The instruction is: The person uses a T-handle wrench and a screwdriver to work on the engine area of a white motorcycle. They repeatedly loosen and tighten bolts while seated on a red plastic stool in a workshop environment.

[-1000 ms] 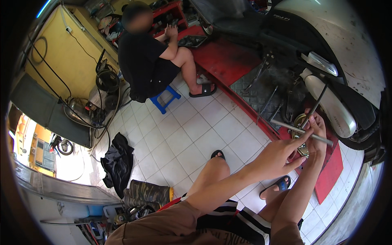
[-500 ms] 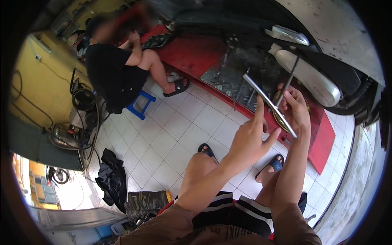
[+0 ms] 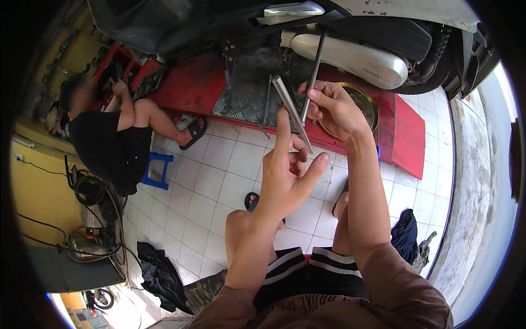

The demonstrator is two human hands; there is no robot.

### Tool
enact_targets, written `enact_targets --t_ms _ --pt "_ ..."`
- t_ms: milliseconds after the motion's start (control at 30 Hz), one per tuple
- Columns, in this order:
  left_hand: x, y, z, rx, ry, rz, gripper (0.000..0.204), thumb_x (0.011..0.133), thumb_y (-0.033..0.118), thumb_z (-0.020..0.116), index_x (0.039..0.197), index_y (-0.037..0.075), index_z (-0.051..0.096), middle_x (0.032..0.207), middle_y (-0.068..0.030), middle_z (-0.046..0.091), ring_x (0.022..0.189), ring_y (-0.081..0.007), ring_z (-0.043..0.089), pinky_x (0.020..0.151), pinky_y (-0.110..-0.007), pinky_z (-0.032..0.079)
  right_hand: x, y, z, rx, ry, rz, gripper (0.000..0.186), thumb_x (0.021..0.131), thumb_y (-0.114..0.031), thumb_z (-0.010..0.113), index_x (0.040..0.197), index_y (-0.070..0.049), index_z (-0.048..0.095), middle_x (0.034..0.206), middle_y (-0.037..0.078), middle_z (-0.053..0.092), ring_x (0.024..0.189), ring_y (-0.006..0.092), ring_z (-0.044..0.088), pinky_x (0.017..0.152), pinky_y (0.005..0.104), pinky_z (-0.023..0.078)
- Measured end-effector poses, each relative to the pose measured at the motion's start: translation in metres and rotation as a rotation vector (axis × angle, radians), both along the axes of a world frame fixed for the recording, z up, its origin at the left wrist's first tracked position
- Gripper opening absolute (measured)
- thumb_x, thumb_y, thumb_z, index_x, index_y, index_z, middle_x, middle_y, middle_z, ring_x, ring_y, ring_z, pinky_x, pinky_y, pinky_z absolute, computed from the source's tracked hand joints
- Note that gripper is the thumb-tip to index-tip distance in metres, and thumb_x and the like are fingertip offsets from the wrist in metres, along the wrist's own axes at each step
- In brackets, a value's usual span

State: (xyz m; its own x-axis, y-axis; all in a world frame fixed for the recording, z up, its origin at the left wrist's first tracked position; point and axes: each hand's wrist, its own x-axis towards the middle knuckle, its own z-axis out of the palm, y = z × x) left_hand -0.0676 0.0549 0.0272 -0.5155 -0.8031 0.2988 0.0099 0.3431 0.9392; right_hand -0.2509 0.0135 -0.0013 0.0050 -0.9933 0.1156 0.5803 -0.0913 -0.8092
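A: Where is the tool?
B: It is in the air before the person, between the two hands. A dark rod appears to meet a silver bar at its lower end.
A: And how are the hands?
B: The right hand pinches the rod between thumb and fingers. The left hand is rather wide, its index finger raised beside the bar; if they touch, I cannot tell.
A: What is around?
B: Behind the right hand, a gold dish lies on the red platform. Beyond it is a scooter. Well to the left, a co-worker sits on a blue stool.
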Motion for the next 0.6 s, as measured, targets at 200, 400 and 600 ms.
enact_targets --t_ms 200,400,600 --pt "-0.005 -0.012 -0.007 -0.117 -0.132 0.104 0.066 0.081 -0.002 0.064 0.142 0.003 0.037 0.067 0.0027 0.039 0.059 -0.0023 0.04 0.05 -0.018 0.032 -0.002 0.002 -0.001 0.028 0.019 -0.016 0.024 0.092 -0.017 0.064 0.103 0.004 0.059 0.069 0.0 0.055 0.061 0.0072 0.048 0.057 0.022 0.04" --pt "-0.016 -0.04 -0.026 -0.343 -0.121 0.129 0.048 0.078 -0.01 0.058 0.122 0.006 0.053 0.089 -0.002 0.054 0.066 -0.0079 0.043 0.058 -0.023 0.036 0.005 -0.003 -0.003 0.069 0.049 -0.043 0.024 0.092 -0.018 0.064 0.102 0.004 0.059 0.069 0.001 0.055 0.061 0.0074 0.049 0.058 0.0215 0.041" --pt "-0.013 -0.052 -0.036 -0.365 -0.046 0.097 0.048 0.073 -0.016 0.05 0.115 0.006 0.056 0.09 -0.0103 0.057 0.078 -0.0234 0.059 0.069 -0.034 0.048 0.013 -0.007 -0.002 0.086 0.047 -0.035 0.023 0.096 -0.022 0.059 0.093 0.001 0.058 0.068 0.001 0.055 0.059 0.0075 0.048 0.056 0.0216 0.04"
